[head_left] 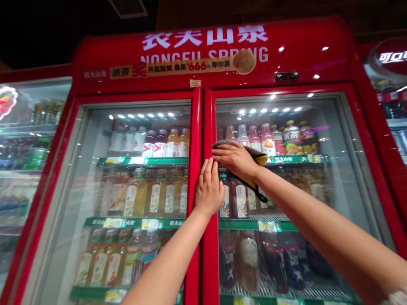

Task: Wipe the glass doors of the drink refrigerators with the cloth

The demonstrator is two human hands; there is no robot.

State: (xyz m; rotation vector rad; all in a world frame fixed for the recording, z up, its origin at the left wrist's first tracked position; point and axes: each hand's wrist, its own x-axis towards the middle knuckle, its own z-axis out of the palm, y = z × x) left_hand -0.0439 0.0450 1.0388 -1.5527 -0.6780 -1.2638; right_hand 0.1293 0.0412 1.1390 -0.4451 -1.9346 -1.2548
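Grey-and-yellow fabric cloth (261, 159) lies beneath flattened right hand (237, 159) at glossy red door frame (210, 123), unclenched left hand (208, 189) thereon; wiping apparently underway, completed extent unverifiable.

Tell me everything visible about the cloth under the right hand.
The cloth shows grey on top and yellow where it turns over, with dark edging and a black loop at its lower corner. It looks soft and fabric-like. It is partly folded, the loop hanging down. The right hand lies flat across it, at the right-hand, red-framed glass door; that hand hides much of it.
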